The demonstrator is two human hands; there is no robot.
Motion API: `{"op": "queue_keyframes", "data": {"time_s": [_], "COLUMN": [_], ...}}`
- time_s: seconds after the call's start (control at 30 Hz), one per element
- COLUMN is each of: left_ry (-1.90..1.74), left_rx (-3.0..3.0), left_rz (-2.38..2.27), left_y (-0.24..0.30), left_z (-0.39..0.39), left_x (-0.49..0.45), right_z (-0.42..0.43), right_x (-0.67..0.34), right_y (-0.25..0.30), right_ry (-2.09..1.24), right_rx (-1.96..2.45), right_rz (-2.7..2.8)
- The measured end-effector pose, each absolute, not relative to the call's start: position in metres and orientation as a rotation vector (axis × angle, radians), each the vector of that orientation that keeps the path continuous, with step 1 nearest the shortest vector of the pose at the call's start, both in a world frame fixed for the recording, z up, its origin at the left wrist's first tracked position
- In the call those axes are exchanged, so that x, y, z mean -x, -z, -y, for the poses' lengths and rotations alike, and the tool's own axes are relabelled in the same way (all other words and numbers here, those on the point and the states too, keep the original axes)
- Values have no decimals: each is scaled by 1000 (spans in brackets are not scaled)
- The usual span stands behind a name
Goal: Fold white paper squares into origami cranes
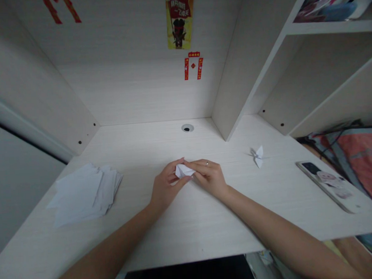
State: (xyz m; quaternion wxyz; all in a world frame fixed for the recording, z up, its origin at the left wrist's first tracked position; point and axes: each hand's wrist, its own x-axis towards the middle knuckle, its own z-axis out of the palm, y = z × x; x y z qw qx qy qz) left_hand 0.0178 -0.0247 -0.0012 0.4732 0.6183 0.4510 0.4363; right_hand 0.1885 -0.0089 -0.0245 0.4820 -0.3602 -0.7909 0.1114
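Note:
A small folded piece of white paper (183, 171) is held between both hands above the middle of the desk. My left hand (167, 183) pinches it from the left, thumb below and fingers above. From the right, my right hand (210, 176), with a ring on one finger, grips its right end, the fingertips of both hands close together. Part of the paper is hidden behind the fingers. Over to the right, a finished-looking folded paper crane (257, 156) stands on the desk.
A stack of white paper sheets (83, 195) lies on the left of the desk (165, 235). A phone (328, 186) rests at the right. An upright panel (233, 92) divides the back, beside a round cable hole (187, 128). Red fabric (356, 156) lies beyond the right edge.

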Motion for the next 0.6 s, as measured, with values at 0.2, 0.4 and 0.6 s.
{"op": "queue_keyframes", "data": {"time_s": [0.2, 0.4, 0.6], "left_ry": [-957, -928, -1003], "left_rx": [-1821, -1872, -1871], "left_rz": [-1331, -1384, -1408], "left_y": [-3, -4, -6], "left_z": [20, 18, 18], "left_x": [-10, -8, -6], "right_z": [7, 4, -1], "right_x": [-196, -200, -203], "right_y": [18, 19, 15], "right_ry": [-383, -535, -712], "right_rx": [830, 850, 846], "right_rz": [1903, 1869, 1878]}}
